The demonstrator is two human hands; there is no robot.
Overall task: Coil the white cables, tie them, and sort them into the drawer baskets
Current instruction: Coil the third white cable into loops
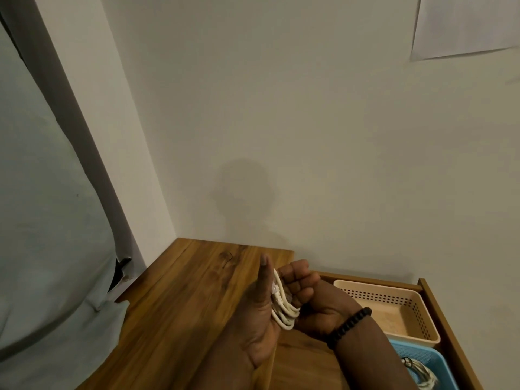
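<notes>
A white cable is wound in several loops across my left hand, which stands upright over the wooden top with its thumb pointing up. My right hand, with a black bead bracelet on its wrist, is closed in a fist around the far side of the loops. To the right, an open drawer holds a beige perforated basket and, nearer me, a blue basket. A tied white cable coil lies in the blue basket. My right forearm hides part of both baskets.
The wooden top runs left to a wall corner. The drawer's wooden side borders the baskets on the right. A pale green cloth fills the left side. A paper sheet hangs on the wall.
</notes>
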